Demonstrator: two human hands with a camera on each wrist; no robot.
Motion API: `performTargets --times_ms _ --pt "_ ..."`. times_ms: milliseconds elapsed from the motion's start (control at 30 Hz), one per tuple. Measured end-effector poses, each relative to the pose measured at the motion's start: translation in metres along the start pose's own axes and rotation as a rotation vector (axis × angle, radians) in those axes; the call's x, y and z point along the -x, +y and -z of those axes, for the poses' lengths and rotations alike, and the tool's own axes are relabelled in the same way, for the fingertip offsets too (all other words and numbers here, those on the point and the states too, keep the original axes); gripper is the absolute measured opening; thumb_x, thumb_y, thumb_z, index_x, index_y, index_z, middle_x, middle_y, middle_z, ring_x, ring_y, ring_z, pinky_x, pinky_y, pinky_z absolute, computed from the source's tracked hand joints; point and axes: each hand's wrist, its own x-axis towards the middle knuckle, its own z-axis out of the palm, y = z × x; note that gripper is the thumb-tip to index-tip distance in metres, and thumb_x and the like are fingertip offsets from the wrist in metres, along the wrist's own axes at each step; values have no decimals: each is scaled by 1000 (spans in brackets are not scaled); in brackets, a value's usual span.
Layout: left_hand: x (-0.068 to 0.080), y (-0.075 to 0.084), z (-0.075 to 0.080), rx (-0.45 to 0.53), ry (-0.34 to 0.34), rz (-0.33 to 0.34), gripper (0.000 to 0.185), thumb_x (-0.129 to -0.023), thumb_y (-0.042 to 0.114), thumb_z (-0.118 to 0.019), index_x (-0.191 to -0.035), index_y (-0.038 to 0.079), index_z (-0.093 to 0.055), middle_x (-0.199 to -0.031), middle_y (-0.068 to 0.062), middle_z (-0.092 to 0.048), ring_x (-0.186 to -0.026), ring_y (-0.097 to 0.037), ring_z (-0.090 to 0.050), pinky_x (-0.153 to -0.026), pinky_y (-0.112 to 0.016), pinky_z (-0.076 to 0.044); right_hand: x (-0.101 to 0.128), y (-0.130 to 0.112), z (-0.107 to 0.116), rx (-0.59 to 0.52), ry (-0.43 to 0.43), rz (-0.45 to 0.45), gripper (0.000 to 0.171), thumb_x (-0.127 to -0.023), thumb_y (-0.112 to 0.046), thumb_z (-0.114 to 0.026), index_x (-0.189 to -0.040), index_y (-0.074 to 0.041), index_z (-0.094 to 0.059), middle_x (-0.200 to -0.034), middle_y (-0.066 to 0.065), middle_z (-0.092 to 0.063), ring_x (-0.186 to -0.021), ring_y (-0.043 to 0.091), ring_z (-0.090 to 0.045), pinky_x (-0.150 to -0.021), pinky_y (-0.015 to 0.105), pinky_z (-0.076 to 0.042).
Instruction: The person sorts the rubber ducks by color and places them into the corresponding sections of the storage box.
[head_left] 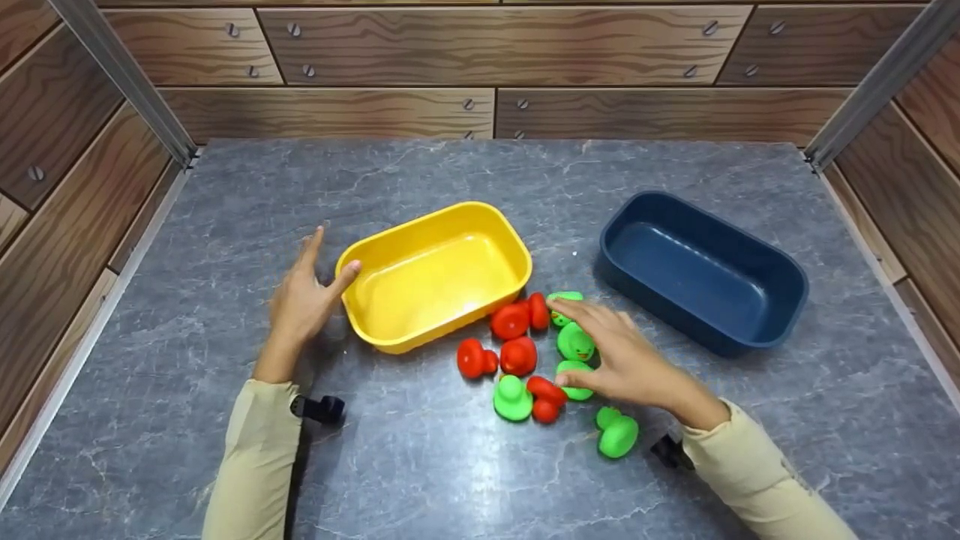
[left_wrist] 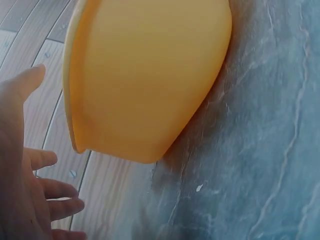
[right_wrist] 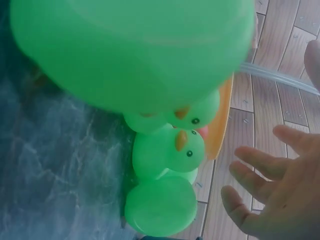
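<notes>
So the left hand [head_left: 304,296] is flat out on the table, fingers straight and spread, thumb tip just touching the rim of the yellow tub [head_left: 480,217] at its left corner. It's not gripping anything, just resting there beside it. The right hand [head_left: 626,360] hovers palm-down over the pile of rubber ducks, fingers stretched and loosely apart, nothing pinched that I can see; the wrist view shows the fingers [right_wrist: 260,167] open in the air next to the green ducks [right_wrist: 167,152].

The ducks sit in a little cluster on the grey marble-look table [head_left: 450,480], between the yellow tub and the dark blue tub [head_left: 780,274]. The red ducks [head_left: 517,354] are glossy and mostly on the left of the bunch, green ones more to the right under the hand, plus one green duck [head_left: 617,433] lying on its own nearer the sleeve. Both tubs look empty.
</notes>
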Motion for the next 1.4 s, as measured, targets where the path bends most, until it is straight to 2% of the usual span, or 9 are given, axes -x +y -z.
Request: performTargets --times_ms 167,367,500,667,800,1133,1400 --pt "-1 -4 1 109 -19 6 86 -89 65 -49 -156 24 -14 -157 -15 -27 -142 -40 -31 -111 -59 -28 2 -3 0 -47 -62 20 88 -75 -36 -81 -149 -19 -36 -153 10 -38 -140 34 -34 -110 68 -17" --pt "-2 -7 0 204 -39 -6 86 -91 55 -55 -156 18 -15 -159 -15 -23 -145 -36 -28 -117 -53 -23 3 -2 0 -78 -120 63 87 -73 -36 -82 -147 -17 -40 -150 6 -43 -136 30 -39 -109 62 -25" --pt "-2 -10 -2 247 -49 1 87 -90 53 -58 -156 16 -15 -158 -16 -25 -145 -34 -27 -118 -49 -23 3 -1 -1 -65 -155 104 84 -73 -37 -82 -145 -18 -42 -147 1 -46 -134 27 -41 -107 60 -29" --pt "-2 -11 -3 258 -67 17 89 -89 53 -60 -156 14 -16 -156 -19 -28 -145 -33 -29 -118 -48 -25 3 1 -3 -36 -187 161 76 -76 -37 -80 -142 -18 -46 -143 -4 -49 -128 23 -45 -103 53 -34" --pt "-1 -12 -3 257 -90 24 91 -88 54 -61 -156 14 -15 -157 -19 -28 -145 -33 -28 -117 -49 -25 5 2 -6 -16 -208 172 70 -79 -39 -78 -139 -18 -49 -140 -4 -53 -125 21 -47 -101 48 -36" --pt "0 -12 -4 263 -132 44 92 -87 50 -65 -156 15 -14 -157 -17 -29 -144 -34 -31 -117 -50 -26 3 4 -9 17 -275 91 65 -78 -47 -75 -134 -22 -54 -128 -5 -60 -114 17 -47 -97 45 -32" --pt "-1 -15 -7 272 -124 68 93 -86 52 -66 -155 13 -18 -151 -18 -37 -137 -34 -41 -111 -49 -36 0 4 -12 71 -290 77 62 -77 -44 -78 -131 -24 -56 -119 -4 -64 -105 15 -47 -90 40 -26"
